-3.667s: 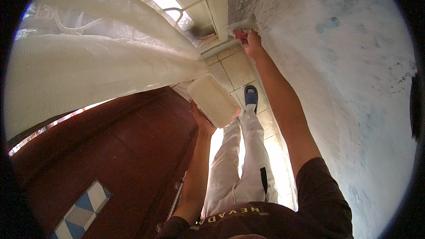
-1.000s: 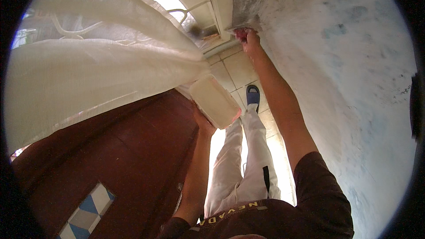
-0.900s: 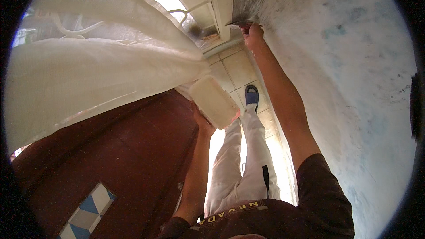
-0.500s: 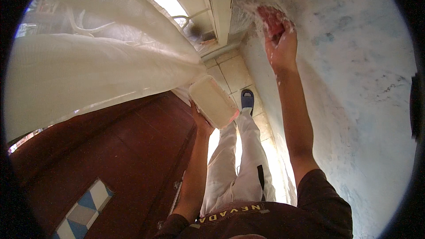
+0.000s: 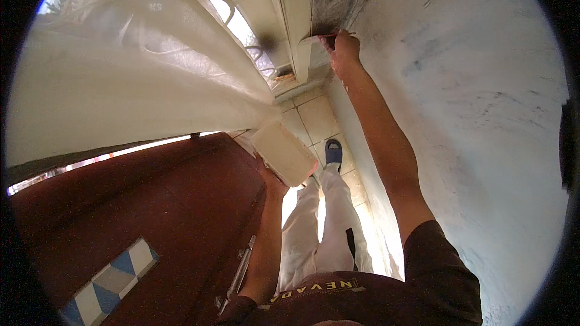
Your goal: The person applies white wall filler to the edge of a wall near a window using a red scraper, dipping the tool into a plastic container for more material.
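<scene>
My left hand (image 5: 272,176) grips the near left side of a pale rectangular tub (image 5: 284,152), its edge pinkish at one corner. The tub is held in front of my legs and looks cream-coloured on top. Up ahead, my right hand (image 5: 347,53) is closed round a small reddish piece (image 5: 328,42), mostly hidden by the fingers, so its kind is unclear. A thin pale edge shows beside it. The hand is at the grey patch (image 5: 338,0) between the door frame (image 5: 300,24) and the bluish-white wall (image 5: 465,115). White flecks dot my right wrist.
A sheer cream curtain (image 5: 139,90) hangs across the left. Below it lies a dark red surface (image 5: 163,205) with a blue-and-white tile strip (image 5: 112,281). A barred window opening (image 5: 226,15) is beyond the curtain. Beige floor tiles (image 5: 317,118) lie around my blue slipper (image 5: 333,152).
My right hand has moved left and down, off the whitish smear on the wall, into the corner by the frame. The left hand and tub have shifted slightly lower in view.
</scene>
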A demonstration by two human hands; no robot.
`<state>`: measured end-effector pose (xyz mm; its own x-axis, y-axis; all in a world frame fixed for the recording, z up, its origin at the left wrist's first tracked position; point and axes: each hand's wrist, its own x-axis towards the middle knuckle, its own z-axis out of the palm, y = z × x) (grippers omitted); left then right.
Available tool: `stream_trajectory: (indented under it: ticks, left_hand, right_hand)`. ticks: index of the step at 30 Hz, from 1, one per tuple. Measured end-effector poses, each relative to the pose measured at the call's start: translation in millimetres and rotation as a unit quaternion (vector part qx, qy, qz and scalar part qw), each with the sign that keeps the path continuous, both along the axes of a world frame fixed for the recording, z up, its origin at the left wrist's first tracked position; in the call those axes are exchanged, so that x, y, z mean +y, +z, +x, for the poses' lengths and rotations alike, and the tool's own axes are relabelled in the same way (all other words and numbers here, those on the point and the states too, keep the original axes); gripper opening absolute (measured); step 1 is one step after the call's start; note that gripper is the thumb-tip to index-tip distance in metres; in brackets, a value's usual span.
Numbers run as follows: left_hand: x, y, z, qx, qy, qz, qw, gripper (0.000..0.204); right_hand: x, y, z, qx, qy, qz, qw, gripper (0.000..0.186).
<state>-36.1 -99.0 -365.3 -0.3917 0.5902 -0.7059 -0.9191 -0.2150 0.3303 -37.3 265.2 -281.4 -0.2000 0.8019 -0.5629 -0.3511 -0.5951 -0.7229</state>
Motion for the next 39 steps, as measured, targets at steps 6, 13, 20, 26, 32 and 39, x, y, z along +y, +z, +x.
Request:
stream_trajectory:
  ticks: [6, 13, 20, 26, 32, 39]
  left_hand:
    - [2, 16, 12, -0.05, 0.002, 0.142, 0.989, 0.075]
    - [-2, 101, 25, -0.02, -0.004, 0.149, 0.989, 0.073]
    - [-2, 202, 39, 0.044, -0.044, 0.122, 0.991, 0.071]
    - [-2, 228, 49, 0.152, -0.08, 0.174, 0.97, 0.059]
    - [-13, 246, 66, 0.174, -0.127, 0.195, 0.957, 0.058]
    - [-5, 263, 77, 0.14, -0.081, 0.192, 0.968, 0.056]
  right_hand:
    - [5, 104, 46, -0.219, 0.065, 0.408, 0.884, 0.02]
    - [-86, 216, 126, 0.005, 0.025, 0.357, 0.934, 0.022]
    - [-222, 201, 207, -0.131, 0.209, 0.402, 0.882, 0.023]
    - [-275, 228, 235, -0.22, 0.251, 0.363, 0.87, 0.014]
    - [-284, 276, 220, -0.324, 0.203, 0.461, 0.801, 0.01]
    - [-291, 302, 194, -0.337, 0.257, 0.504, 0.752, 0.011]
